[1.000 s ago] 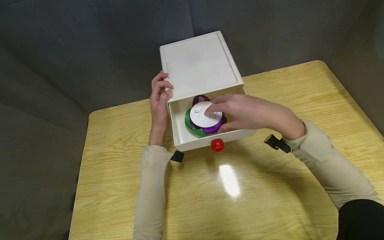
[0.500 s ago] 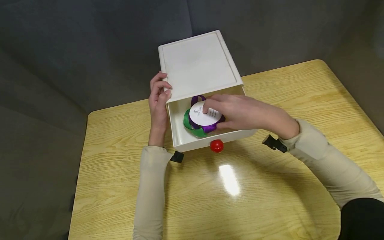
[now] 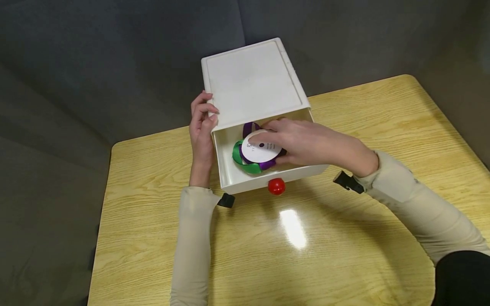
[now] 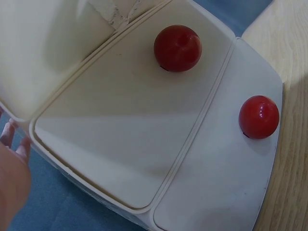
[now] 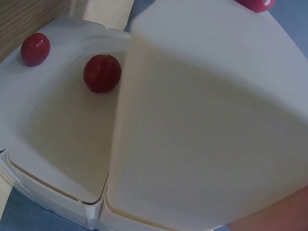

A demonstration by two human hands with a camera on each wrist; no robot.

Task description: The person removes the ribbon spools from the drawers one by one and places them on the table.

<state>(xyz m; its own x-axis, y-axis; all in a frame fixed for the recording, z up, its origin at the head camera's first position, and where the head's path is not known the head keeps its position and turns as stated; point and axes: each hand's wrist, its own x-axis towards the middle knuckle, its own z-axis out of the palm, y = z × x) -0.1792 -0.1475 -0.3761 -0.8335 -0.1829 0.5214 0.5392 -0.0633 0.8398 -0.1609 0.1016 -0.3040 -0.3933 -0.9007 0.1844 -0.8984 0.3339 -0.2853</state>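
With left grip [image 3: 200,131], clasps left edge of white cabinet [image 3: 252,80]. With right grip [image 3: 302,142], grasps white-faced purple ribbon spool [image 3: 263,153], forefinger across face, inside open drawer [image 3: 246,183], beside green ribbon [image 3: 251,168]. Can see red knob [image 3: 276,186] on drawer front, wooden counter [image 3: 245,263] below.

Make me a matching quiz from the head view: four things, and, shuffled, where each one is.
1 left hand
2 right hand
3 red knob
4 green ribbon

A with a finger over the white disc
B curving past the disc's left side
C at the left edge of the white box
D on the outside of the drawer front

Pairs: 1-C, 2-A, 3-D, 4-B
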